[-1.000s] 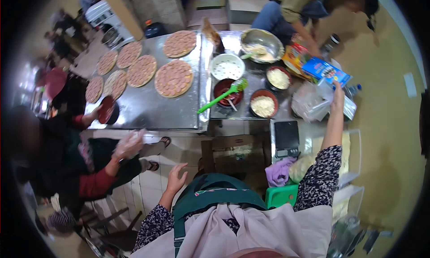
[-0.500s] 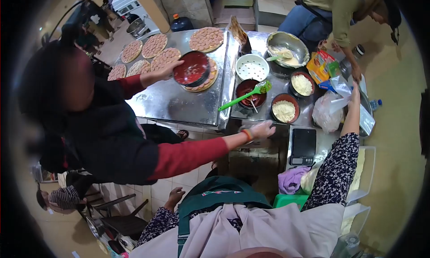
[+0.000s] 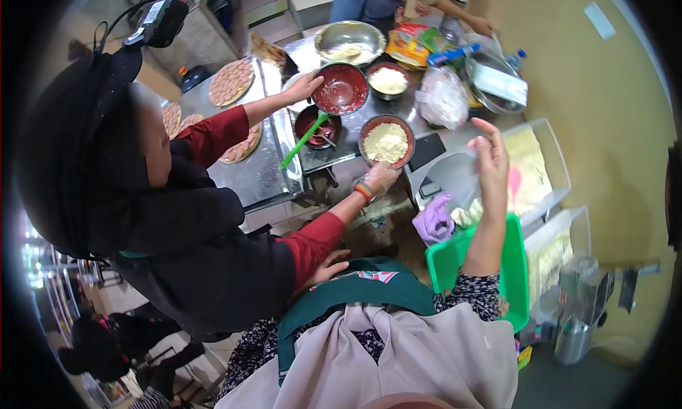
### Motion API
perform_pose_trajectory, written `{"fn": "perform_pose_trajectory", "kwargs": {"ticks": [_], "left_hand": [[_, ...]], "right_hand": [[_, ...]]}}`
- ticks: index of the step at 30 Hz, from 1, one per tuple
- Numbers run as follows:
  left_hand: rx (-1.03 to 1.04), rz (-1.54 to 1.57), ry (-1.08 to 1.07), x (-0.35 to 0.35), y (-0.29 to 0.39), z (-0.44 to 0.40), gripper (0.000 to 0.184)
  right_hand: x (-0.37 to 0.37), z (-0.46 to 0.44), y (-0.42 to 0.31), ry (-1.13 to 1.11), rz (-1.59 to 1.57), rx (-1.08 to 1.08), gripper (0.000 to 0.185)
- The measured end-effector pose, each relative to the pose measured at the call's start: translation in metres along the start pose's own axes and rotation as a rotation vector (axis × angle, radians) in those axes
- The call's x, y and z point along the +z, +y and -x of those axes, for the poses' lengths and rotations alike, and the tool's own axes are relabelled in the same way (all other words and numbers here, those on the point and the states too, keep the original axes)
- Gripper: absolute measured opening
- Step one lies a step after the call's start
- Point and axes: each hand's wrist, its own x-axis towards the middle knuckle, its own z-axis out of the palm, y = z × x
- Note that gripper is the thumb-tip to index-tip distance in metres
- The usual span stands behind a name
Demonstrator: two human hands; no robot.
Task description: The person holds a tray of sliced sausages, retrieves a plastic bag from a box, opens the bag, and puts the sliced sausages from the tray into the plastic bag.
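My right hand [image 3: 490,153] is raised at the right, with a thin clear plastic piece [image 3: 455,178] pinched in its fingers, over the digital scale [image 3: 428,189] and purple cloth [image 3: 435,221]. Against my green apron [image 3: 383,275] lies my left hand [image 3: 330,267], fingers spread and holding nothing, partly hidden by a co-worker's red sleeve. That co-worker holds a red-lined bowl [image 3: 341,89] in one hand. The co-worker's other, plastic-gloved hand touches a bowl of grated white food [image 3: 386,142]. A green spatula [image 3: 304,140] rests across a dark bowl of red sauce [image 3: 323,133].
Topped pizza bases [image 3: 231,82] lie on the metal table [image 3: 266,167]. A second bowl of white gratings [image 3: 388,81], a large mixing bowl [image 3: 348,43] and a plastic bag [image 3: 444,100] stand behind. Near my right arm are a green basket [image 3: 515,267] and clear bins [image 3: 554,153].
My right hand has drawn back toward me from the other person's hand, now with clear plastic. The co-worker has leaned across, bringing the red-lined bowl rightward and reaching the bowl of gratings.
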Motion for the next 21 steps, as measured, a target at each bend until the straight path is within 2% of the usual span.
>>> {"fn": "perform_pose_trajectory", "kwargs": {"ticks": [4,9,11,12,16,17,19,20,21], "left_hand": [[0.02,-0.08,-0.25,0.005,0.037,0.005,0.059],[0.189,0.013,-0.257,0.012,0.079,0.012,0.058],[0.33,-0.009,-0.233,0.018,0.104,0.017,0.067],[0.325,0.066,-0.232,0.021,0.111,0.016,0.083],[0.489,0.108,-0.132,0.038,0.139,0.027,0.098],[0.489,0.106,-0.131,0.039,0.141,0.027,0.098],[0.654,-0.145,0.013,0.041,0.143,0.029,0.098],[0.694,-0.173,0.085,0.044,0.146,0.031,0.09],[0.699,-0.174,0.095,0.045,0.144,0.029,0.09]], "right_hand": [[0.002,0.052,-0.006,0.021,-0.045,0.046,0.028],[0.002,0.095,-0.015,-0.127,-0.003,0.108,0.027],[0.008,0.107,-0.015,-0.171,-0.007,0.11,0.027],[0.012,0.113,-0.017,-0.203,0.022,0.112,0.027],[0.035,0.132,-0.011,-0.234,0.1,0.016,0.028],[0.04,0.134,-0.01,-0.222,0.165,-0.036,0.028],[0.047,0.139,-0.013,-0.26,0.183,-0.005,0.027],[0.051,0.141,-0.009,-0.262,0.184,-0.061,0.028],[0.055,0.141,-0.007,-0.264,0.184,-0.124,0.028]]}}
